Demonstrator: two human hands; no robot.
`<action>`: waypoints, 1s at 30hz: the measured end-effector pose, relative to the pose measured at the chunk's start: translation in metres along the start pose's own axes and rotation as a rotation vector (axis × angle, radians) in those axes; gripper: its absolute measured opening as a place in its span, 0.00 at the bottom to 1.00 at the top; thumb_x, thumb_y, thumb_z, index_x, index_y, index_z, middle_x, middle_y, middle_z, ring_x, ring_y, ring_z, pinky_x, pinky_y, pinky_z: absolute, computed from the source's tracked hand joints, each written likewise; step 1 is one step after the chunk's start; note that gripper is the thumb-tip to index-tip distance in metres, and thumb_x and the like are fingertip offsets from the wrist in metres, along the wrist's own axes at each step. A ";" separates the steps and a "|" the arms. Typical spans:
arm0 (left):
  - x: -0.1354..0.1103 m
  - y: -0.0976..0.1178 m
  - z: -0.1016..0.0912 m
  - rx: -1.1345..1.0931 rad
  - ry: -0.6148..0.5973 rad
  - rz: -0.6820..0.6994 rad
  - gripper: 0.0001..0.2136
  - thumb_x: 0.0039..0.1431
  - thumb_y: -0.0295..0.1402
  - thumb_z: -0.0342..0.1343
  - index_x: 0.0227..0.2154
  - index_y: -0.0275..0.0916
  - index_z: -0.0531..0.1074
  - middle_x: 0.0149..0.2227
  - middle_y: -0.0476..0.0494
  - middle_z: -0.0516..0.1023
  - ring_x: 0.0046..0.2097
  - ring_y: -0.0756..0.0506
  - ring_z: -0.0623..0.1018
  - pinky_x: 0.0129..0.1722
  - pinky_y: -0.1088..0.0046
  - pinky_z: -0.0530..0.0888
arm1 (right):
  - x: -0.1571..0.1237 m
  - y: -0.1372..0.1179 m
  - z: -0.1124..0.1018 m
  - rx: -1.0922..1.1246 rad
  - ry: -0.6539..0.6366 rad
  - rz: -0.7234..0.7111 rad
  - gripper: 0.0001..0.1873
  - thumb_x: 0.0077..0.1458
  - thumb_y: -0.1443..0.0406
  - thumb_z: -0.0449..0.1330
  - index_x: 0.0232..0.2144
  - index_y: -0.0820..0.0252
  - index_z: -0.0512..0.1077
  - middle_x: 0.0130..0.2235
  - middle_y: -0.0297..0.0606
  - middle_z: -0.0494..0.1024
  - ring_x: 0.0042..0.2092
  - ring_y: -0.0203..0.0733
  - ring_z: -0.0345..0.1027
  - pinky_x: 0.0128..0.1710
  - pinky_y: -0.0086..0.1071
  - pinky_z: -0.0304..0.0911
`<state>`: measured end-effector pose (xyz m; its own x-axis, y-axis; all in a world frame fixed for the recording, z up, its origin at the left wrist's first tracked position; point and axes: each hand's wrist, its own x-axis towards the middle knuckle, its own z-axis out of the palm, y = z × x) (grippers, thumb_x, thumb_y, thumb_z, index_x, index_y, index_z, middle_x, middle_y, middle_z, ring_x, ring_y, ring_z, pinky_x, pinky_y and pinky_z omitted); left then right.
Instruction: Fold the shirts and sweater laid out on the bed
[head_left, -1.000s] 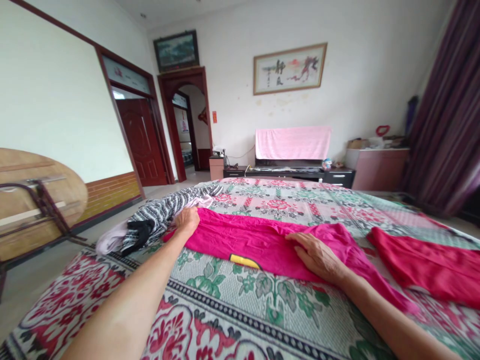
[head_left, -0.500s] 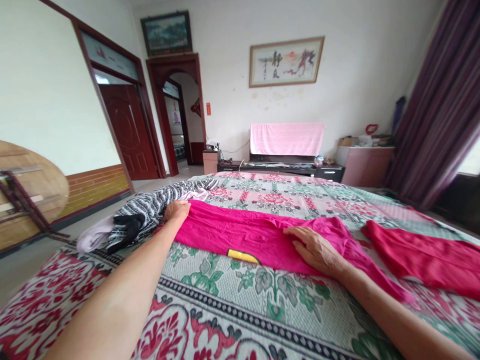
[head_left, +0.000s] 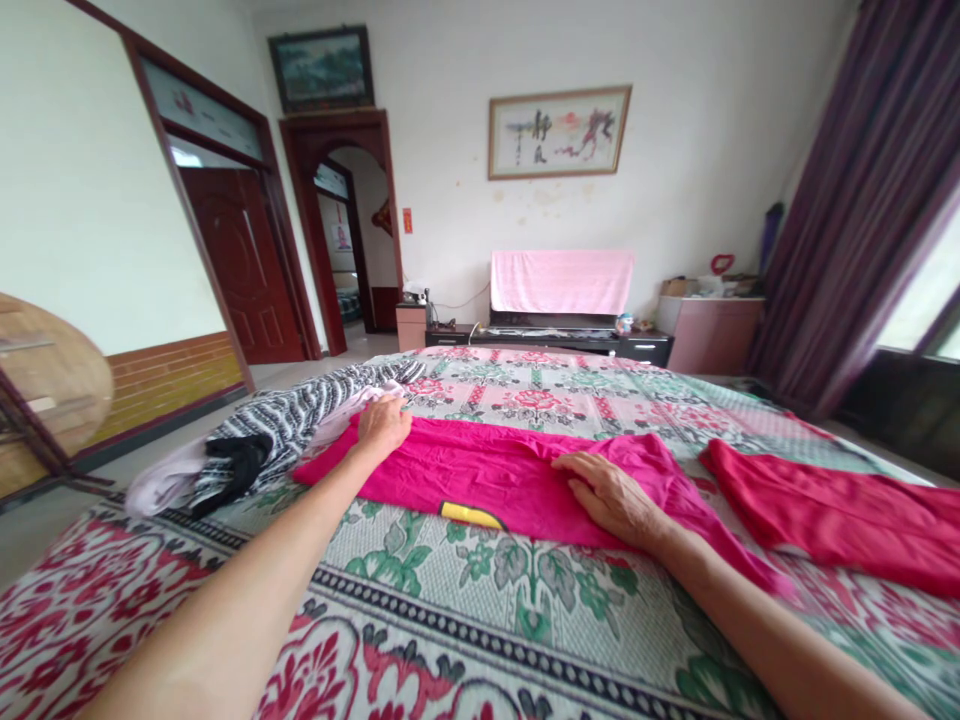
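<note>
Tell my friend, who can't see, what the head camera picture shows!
A person's left hand and right hand touch a bright pink cloth garment with a yellow patch, on a flowered red-and-green cloth cover. Black-and-white patterned fabric lies left, a red cloth garment right.

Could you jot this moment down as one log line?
left hand: on magenta garment, left part | right hand: on it, right of middle | nearby: striped cloth at left, red cloth at right

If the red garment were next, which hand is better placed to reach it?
Likely the right hand: it rests on the pink garment, nearer the red garment. The left hand is farther away, near the striped cloth.
</note>
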<state>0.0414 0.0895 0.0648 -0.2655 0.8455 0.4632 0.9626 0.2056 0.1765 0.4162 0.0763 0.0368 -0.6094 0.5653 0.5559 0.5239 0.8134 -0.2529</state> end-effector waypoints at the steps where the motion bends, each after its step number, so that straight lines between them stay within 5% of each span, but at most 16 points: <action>1: -0.002 0.010 0.002 -0.037 -0.034 0.079 0.17 0.59 0.34 0.46 0.45 0.38 0.75 0.50 0.39 0.75 0.50 0.42 0.74 0.51 0.68 0.68 | 0.000 -0.001 -0.001 0.007 0.004 0.010 0.17 0.54 0.70 0.50 0.43 0.57 0.72 0.44 0.41 0.78 0.47 0.44 0.71 0.50 0.42 0.67; 5: -0.012 0.037 0.017 -0.176 -0.070 0.281 0.15 0.60 0.36 0.47 0.42 0.40 0.77 0.47 0.43 0.77 0.48 0.45 0.75 0.51 0.71 0.69 | 0.005 -0.010 -0.003 0.012 0.027 0.009 0.15 0.57 0.70 0.49 0.42 0.58 0.72 0.43 0.42 0.77 0.45 0.42 0.71 0.48 0.39 0.67; 15: -0.024 0.046 0.031 -0.469 -0.044 0.519 0.09 0.57 0.31 0.53 0.35 0.41 0.79 0.46 0.44 0.77 0.47 0.48 0.76 0.52 0.73 0.69 | 0.020 -0.033 0.011 -0.088 -0.018 -0.066 0.14 0.60 0.68 0.49 0.42 0.59 0.74 0.52 0.44 0.73 0.53 0.44 0.67 0.55 0.43 0.62; 23: -0.027 0.066 0.035 -0.415 -0.108 0.509 0.08 0.55 0.29 0.54 0.31 0.41 0.80 0.36 0.45 0.79 0.39 0.48 0.77 0.44 0.74 0.71 | 0.034 -0.029 0.016 -0.136 -0.096 -0.001 0.15 0.60 0.69 0.48 0.40 0.61 0.74 0.48 0.44 0.75 0.50 0.43 0.68 0.53 0.38 0.62; 30: -0.030 0.068 0.042 -0.356 -0.057 0.454 0.08 0.55 0.27 0.53 0.28 0.39 0.78 0.32 0.46 0.78 0.36 0.49 0.76 0.41 0.74 0.70 | 0.053 -0.018 0.029 -0.238 -0.115 0.304 0.14 0.60 0.67 0.48 0.38 0.59 0.75 0.37 0.40 0.76 0.39 0.39 0.70 0.39 0.28 0.61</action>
<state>0.1172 0.0992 0.0269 0.1829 0.8371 0.5155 0.8990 -0.3546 0.2568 0.3575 0.0954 0.0474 -0.4610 0.7981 0.3879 0.8056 0.5597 -0.1942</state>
